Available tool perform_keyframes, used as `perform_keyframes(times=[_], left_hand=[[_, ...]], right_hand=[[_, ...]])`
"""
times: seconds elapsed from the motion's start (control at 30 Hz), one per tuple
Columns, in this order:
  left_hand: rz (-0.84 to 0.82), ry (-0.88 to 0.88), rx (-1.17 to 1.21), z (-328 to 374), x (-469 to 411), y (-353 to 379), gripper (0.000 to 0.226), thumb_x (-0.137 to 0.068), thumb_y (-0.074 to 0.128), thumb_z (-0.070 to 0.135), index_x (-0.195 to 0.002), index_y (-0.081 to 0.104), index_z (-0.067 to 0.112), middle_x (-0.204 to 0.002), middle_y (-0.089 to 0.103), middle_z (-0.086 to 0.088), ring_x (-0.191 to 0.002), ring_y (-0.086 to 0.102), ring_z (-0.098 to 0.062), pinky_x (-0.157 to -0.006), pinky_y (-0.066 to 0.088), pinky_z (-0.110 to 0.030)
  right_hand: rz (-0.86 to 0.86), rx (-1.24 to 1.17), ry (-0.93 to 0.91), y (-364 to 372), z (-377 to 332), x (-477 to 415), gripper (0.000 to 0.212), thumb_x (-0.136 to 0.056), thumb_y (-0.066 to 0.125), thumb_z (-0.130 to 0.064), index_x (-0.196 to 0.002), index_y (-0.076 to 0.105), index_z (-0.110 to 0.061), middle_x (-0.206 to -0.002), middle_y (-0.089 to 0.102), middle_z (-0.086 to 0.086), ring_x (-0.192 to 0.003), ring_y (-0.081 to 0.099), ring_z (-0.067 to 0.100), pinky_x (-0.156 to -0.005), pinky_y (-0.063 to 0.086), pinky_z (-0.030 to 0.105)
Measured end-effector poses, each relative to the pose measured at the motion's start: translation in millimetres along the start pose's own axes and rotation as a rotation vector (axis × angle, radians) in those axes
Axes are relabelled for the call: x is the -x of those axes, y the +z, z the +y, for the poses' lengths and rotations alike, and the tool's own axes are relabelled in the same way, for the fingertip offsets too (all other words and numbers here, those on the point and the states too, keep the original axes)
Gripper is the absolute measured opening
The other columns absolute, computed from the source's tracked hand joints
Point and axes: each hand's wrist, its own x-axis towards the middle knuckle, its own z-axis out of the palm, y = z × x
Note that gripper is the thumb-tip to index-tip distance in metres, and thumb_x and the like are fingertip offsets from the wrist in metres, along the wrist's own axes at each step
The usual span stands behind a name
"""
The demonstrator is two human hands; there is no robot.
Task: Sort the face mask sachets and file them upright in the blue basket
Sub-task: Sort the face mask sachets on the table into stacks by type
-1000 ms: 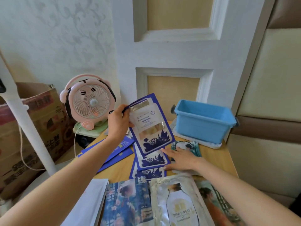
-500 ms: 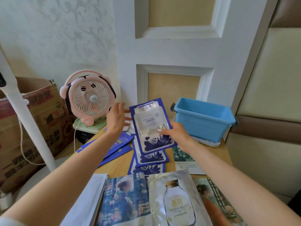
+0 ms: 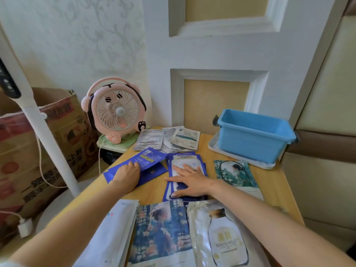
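the right hand (image 3: 192, 182) lay flat, fingers spread and straight, pressing the blue-and-white sachet stack (image 3: 183, 158) at the middle of the desk (image 3: 154, 187). the left hand (image 3: 127, 174) rested on the dark blue sachets (image 3: 148, 158) at the desk's left edge, fingertips at the raised rim of the top one. whether they pinched it could not be told. the blue basket (image 3: 250, 143) stood on a white tray (image 3: 213, 147) at the far right corner, with no sachet showing in it.

likely faults:
the stack was fanned and looked glossy, so a one-handed lift would probably shed the lower sachets.
the dark blue pile reached the left edge, so a sideways drag could tip it to the floor.
the first sachets filed would have nothing to lean on — they would likely slump unless inserted as a group against a basket wall.
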Motion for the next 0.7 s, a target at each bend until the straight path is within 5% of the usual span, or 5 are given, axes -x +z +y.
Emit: perform_keyframes(times=[0.13, 0.23, 0.37, 0.5, 0.7], left_hand=[[0.107, -0.177, 0.320, -9.0, 7.2, -31.0, 0.023, -0.093, 0.040, 0.006, -0.115, 0.049, 0.003, -0.109, 0.062, -0.020, -0.098, 0.060, -0.038, -0.070, 0.042, -0.038], [0.389, -0.291, 0.945, -12.8, 9.6, -53.2, 0.021, -0.096, 0.042, 0.007, -0.112, 0.052, -0.004, -0.099, 0.063, -0.021, -0.089, 0.058, -0.037, -0.069, 0.039, -0.035], [0.209, -0.208, 1.682, 2.4, 18.8, -72.5, 0.022, -0.095, 0.048, 0.007, -0.115, 0.055, -0.001, -0.101, 0.065, -0.012, -0.087, 0.063, -0.025, -0.075, 0.053, -0.034], [0.080, -0.112, 1.771, 23.7, 26.3, -85.6, 0.012, -0.095, 0.049, 0.006, -0.105, 0.055, 0.004, -0.080, 0.064, -0.006, -0.056, 0.064, -0.004, -0.050, 0.050, -0.016], [-0.009, -0.033, 1.738, 44.7, 30.1, -91.9, 0.016, -0.095, 0.050, 0.008, -0.079, 0.053, 0.009, -0.048, 0.057, 0.007, -0.043, 0.052, -0.010, -0.043, 0.043, -0.017]], right_hand=[[-0.007, -0.048, 0.031, -13.6, 21.6, 3.4, 0.066, -0.082, 0.051, -0.066, -0.141, 0.024, -0.053, -0.158, -0.007, -0.014, -0.145, -0.014, 0.017, -0.114, -0.005, 0.058], [-0.038, -0.090, 0.024, -14.5, 27.5, 2.0, 0.067, -0.081, 0.054, -0.065, -0.140, 0.026, -0.053, -0.158, -0.005, -0.015, -0.145, -0.013, 0.015, -0.115, -0.005, 0.056], [0.223, -0.699, 0.052, -23.4, 20.3, 6.0, 0.059, -0.084, 0.061, -0.048, -0.138, 0.039, -0.039, -0.149, 0.034, -0.008, -0.139, 0.032, 0.021, -0.111, 0.029, 0.038], [0.419, -1.287, 0.029, -46.7, 19.9, 14.6, 0.059, -0.081, 0.050, -0.060, -0.131, 0.047, -0.030, -0.125, 0.060, -0.006, -0.118, 0.056, 0.016, -0.099, 0.043, 0.038], [0.520, -1.348, 0.038, -62.5, 15.3, 16.9, 0.058, -0.076, 0.061, -0.056, -0.121, 0.057, -0.018, -0.111, 0.069, 0.011, -0.093, 0.066, 0.026, -0.085, 0.053, 0.042]])
